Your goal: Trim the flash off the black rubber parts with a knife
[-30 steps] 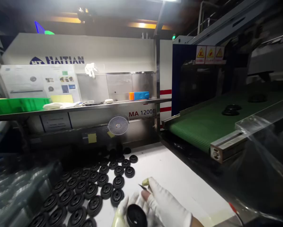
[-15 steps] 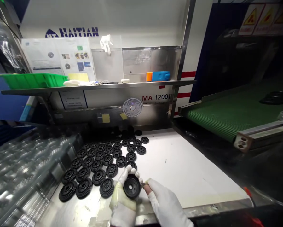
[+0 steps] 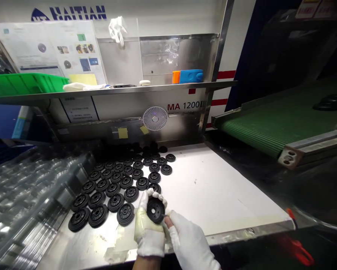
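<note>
My left hand point(image 3: 149, 228), in a white glove with a yellowish palm, grips a round black plastic wheel-like part point(image 3: 155, 210) with a hole in its centre, hollow face up. My right hand point(image 3: 185, 236), also white-gloved with a bare thumb tip showing, is closed in a pinch at the part's lower right rim. Whatever sits between those fingers is too small to make out. Left of my hands, several more black ribbed discs point(image 3: 116, 202) lie in rows on the worktable point(image 3: 213, 191).
Stacked clear plastic trays point(image 3: 44, 187) line the left side. A metal shelf point(image 3: 157, 89) above carries a green bin point(image 3: 27, 84) and a blue-and-orange object point(image 3: 187, 76). Below it hangs a small round fan point(image 3: 155, 118). At right runs a green conveyor belt point(image 3: 258, 129) with black parts on it.
The view has tilted down and shifted slightly. My left hand still holds the black part, now turned a little, and my right hand stays at its rim.
</note>
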Demonstrator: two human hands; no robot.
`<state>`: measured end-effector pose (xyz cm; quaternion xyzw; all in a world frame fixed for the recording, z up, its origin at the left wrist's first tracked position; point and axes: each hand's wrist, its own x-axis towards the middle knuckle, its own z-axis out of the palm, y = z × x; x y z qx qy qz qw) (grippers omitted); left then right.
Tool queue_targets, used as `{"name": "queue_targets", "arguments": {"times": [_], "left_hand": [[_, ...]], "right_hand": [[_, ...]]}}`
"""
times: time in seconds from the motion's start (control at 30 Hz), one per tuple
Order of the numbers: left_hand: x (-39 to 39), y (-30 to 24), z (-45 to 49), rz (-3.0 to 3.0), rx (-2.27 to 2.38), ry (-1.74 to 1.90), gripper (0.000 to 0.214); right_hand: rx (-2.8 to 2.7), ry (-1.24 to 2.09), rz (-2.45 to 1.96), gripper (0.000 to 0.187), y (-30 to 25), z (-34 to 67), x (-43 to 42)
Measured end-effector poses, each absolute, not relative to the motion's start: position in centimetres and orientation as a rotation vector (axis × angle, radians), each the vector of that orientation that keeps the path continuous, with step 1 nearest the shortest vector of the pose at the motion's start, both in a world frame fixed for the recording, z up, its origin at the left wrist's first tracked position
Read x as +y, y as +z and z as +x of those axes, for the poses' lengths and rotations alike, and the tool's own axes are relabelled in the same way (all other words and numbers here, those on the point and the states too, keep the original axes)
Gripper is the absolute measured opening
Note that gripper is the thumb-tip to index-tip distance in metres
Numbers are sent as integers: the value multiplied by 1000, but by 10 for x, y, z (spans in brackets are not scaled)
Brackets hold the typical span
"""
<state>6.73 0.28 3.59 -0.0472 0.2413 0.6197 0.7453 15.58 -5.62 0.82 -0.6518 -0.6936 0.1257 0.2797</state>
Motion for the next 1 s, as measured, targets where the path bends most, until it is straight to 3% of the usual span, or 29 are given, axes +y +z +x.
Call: {"name": "queue_targets", "arguments": {"times": [0.1, 0.3, 0.67, 0.9, 1.0], "left_hand": [[4, 37, 68, -75, 553, 1375, 3], [-2, 32, 59, 122, 613, 1278, 33], [6, 40, 64, -68, 588, 1395, 4], [-1, 34, 60, 90, 643, 1309, 31], [-1, 33, 59, 89, 605, 1267, 28]], "right_hand": [[-1858, 295, -1731, 27, 5, 150, -58], [-1847, 274, -1724, 27, 9, 154, -57], [-1826, 224, -1755, 26, 1, 144, -62], [-1831, 193, -1745, 28, 1, 146, -61], [-1785, 233, -1761, 29, 2, 154, -60]]}}
